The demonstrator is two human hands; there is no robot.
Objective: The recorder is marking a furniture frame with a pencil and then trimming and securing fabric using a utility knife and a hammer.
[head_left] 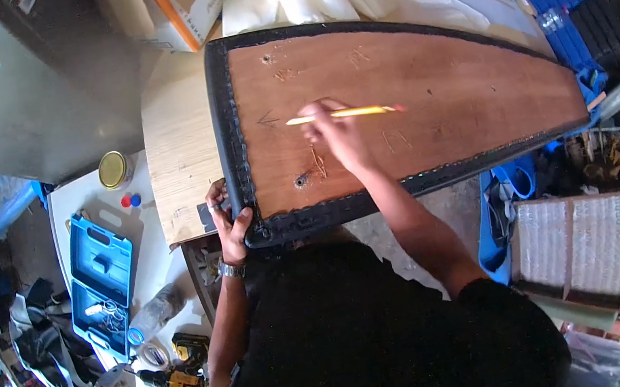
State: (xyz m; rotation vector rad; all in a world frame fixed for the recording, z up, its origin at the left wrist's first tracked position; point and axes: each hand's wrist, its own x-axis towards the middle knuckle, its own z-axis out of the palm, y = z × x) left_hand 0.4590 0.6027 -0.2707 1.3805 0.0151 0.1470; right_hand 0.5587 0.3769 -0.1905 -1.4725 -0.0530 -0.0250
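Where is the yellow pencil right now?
In the head view, the yellow pencil is in the right hand, over the wooden panel, just right of the drawn arrow.

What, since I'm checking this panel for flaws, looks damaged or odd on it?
Two spots on the brown panel, near its wide end: a dark hole and a pitted mark. Both look ragged against the smoother wood around.

Both hands curled, well apart

Pencil over panel, case leftward
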